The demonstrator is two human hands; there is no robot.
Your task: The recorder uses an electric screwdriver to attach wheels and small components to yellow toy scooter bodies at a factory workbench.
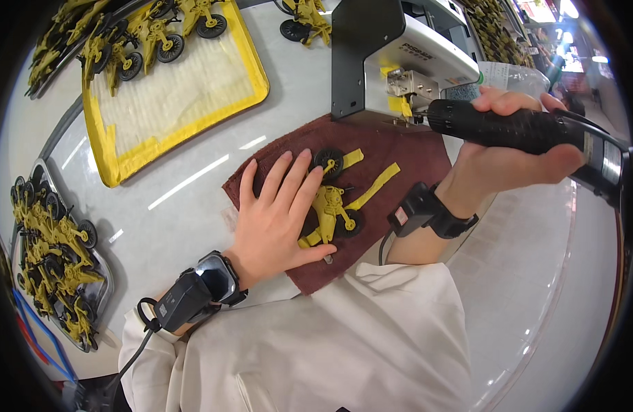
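1. So, yellow toy motorcycle [328, 207] lies on maroon cloth [409, 147], at 3 o'clock from left hand [270, 223], the nearer one.
2. Left hand flat, fingers spread, overlapping its edge.
3. Right hand [512, 165] wrapped round black electric screwdriver [498, 128], bit end toward 9 o'clock; motorcycle well apart at 8–9 o'clock.
4. Wheel-to-wheel axis probably 11-to-5; fingers cover part.

A: From my end, where could a hand pass?
B: I see bare table [172, 233] between tray [193, 129] and cloth [371, 220]; the left hand [272, 223] blocks the cloth's left, the machine [361, 75] its far edge, the driver [495, 126] its far right
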